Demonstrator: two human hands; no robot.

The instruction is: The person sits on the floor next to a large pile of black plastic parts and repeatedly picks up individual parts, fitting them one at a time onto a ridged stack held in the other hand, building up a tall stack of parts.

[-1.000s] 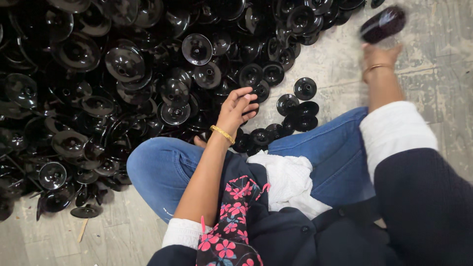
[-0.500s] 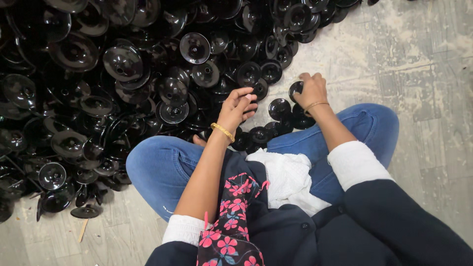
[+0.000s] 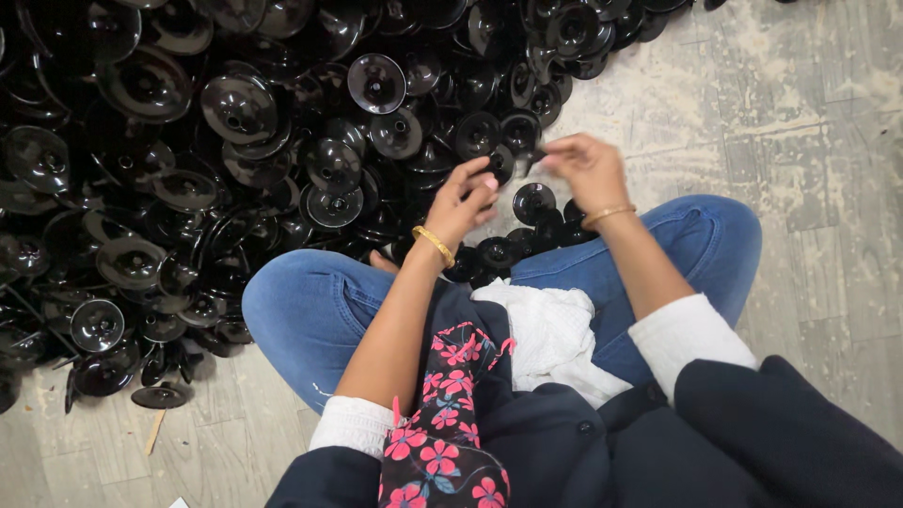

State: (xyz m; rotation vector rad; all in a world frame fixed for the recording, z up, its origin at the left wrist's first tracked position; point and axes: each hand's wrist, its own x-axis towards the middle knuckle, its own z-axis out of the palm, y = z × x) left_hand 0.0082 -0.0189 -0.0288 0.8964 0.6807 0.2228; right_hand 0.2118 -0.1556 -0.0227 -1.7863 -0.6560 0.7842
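Observation:
I sit cross-legged on the floor in blue jeans [image 3: 310,310], facing a big heap of glossy black round plastic discs [image 3: 235,113], each with a raised hub. My left hand [image 3: 466,199], with a gold bangle on the wrist, hovers over the discs between my knees, fingers curled and pinched together. My right hand [image 3: 585,169], slightly blurred, is just to its right and pinches the edge of a small black disc [image 3: 519,158] that sits between the two hands. Whether the left fingers also grip it is unclear.
Several loose discs [image 3: 531,202] lie by my shins. A white cloth [image 3: 555,334] lies in my lap beside a dark floral scarf [image 3: 442,423]. Worn grey concrete floor [image 3: 809,122] stretches to the right, and a small wood splinter [image 3: 153,433] lies at lower left.
A second ago my right hand was raised far right with a black disc; it then came down to the pile and has moved left to meet the left hand, which stayed in place.

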